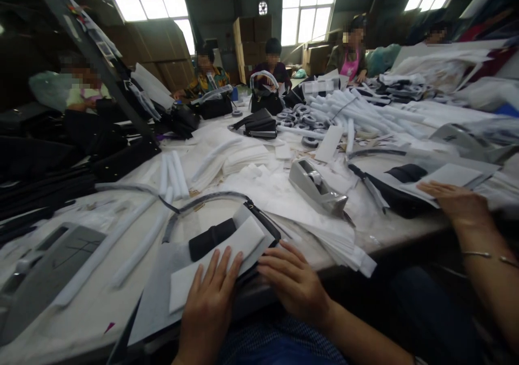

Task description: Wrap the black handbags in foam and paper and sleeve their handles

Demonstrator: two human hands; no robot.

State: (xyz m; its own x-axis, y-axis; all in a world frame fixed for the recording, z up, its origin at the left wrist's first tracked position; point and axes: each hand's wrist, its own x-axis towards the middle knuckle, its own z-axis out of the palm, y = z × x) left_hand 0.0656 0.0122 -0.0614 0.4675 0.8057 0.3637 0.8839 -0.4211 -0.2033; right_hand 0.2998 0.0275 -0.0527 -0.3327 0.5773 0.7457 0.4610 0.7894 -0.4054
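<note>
A black handbag (211, 238) lies flat at the table's near edge, partly covered in grey wrap, its curved handle (211, 197) arching away from me. A white foam sheet (239, 243) lies across it. My left hand (208, 300) rests on this sheet with its fingers stretched out flat and holds nothing. Just to its right, my right hand (294, 281) lies on the bag's right edge, fingers extended toward the left and pressed on the wrap.
A grey tape dispenser (316, 186) stands right of the bag among white paper sheets. A co-worker's hand (458, 203) presses on another wrapped bag (399, 192) at the right. White foam tubes (174, 176), tape rolls (300, 117), black bags (259, 124) and seated people fill the far side.
</note>
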